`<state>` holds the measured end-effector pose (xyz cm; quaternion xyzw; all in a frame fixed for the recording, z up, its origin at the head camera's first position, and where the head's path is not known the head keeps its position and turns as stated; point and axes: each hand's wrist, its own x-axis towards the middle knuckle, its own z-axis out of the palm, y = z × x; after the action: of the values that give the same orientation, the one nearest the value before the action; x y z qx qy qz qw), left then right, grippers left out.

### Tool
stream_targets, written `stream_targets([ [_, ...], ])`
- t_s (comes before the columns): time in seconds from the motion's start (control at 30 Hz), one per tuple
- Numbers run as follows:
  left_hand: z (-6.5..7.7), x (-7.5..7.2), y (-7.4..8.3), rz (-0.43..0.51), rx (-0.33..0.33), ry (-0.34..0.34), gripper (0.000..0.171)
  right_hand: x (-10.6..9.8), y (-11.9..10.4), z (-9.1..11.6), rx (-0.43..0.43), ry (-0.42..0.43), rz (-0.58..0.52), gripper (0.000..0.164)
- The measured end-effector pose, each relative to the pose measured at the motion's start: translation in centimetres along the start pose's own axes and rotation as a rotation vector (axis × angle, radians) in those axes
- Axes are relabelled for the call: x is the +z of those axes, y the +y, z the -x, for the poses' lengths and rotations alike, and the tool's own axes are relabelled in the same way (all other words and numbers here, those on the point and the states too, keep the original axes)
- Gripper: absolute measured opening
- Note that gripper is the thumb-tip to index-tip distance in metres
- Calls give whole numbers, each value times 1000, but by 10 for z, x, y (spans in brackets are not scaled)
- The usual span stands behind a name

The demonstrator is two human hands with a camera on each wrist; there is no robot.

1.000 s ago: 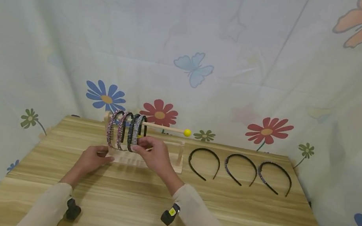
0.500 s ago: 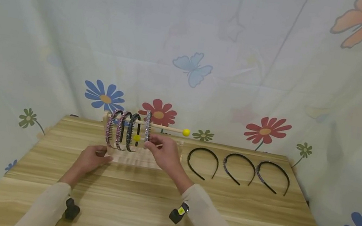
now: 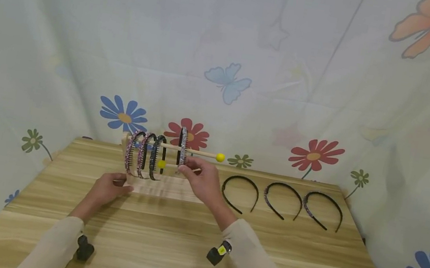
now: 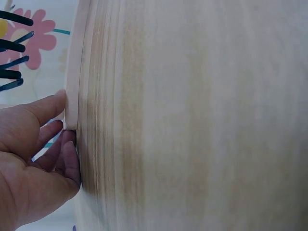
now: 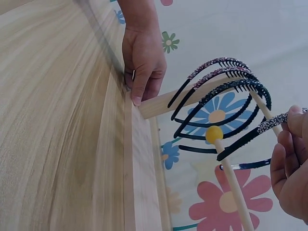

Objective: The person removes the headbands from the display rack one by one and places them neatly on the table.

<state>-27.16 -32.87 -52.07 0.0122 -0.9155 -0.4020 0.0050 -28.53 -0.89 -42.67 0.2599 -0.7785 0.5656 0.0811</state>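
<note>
In the head view, my right hand (image 3: 202, 182) pinches a silver glitter headband (image 3: 183, 148) between thumb and fingers. That headband stands upright around the upper rod of a wooden stand (image 3: 167, 191). To its left hang two pink glitter headbands (image 3: 130, 153) and a black glitter headband (image 3: 153, 161), all with comb teeth. My left hand (image 3: 105, 191) grips the left end of the stand's base; in the left wrist view the thumb lies on the base edge (image 4: 72, 72) with fingers at its end. The right wrist view shows the silver headband's black end (image 5: 240, 144) near the lower rod.
Three black headbands (image 3: 240, 194) lie in a row on the wooden table (image 3: 161, 248), right of the stand. Yellow balls cap the upper rod (image 3: 220, 157) and the lower rod (image 3: 161, 164). A flower-printed curtain (image 3: 269, 114) hangs behind and at both sides.
My right hand has moved the silver headband rightward along the upper rod, away from the black one, and slightly up. The left hand stays at the stand's base.
</note>
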Motion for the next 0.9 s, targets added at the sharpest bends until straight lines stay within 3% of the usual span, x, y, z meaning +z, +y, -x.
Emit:
stream_targets([
  [0.4,-1,0,0,-1,-9,3,59,-13,-12,0,-21,2,-4,19],
  [0.9,0,0,3,-7,-26,0,57,-44,-22,3,-62,44,-24,20],
])
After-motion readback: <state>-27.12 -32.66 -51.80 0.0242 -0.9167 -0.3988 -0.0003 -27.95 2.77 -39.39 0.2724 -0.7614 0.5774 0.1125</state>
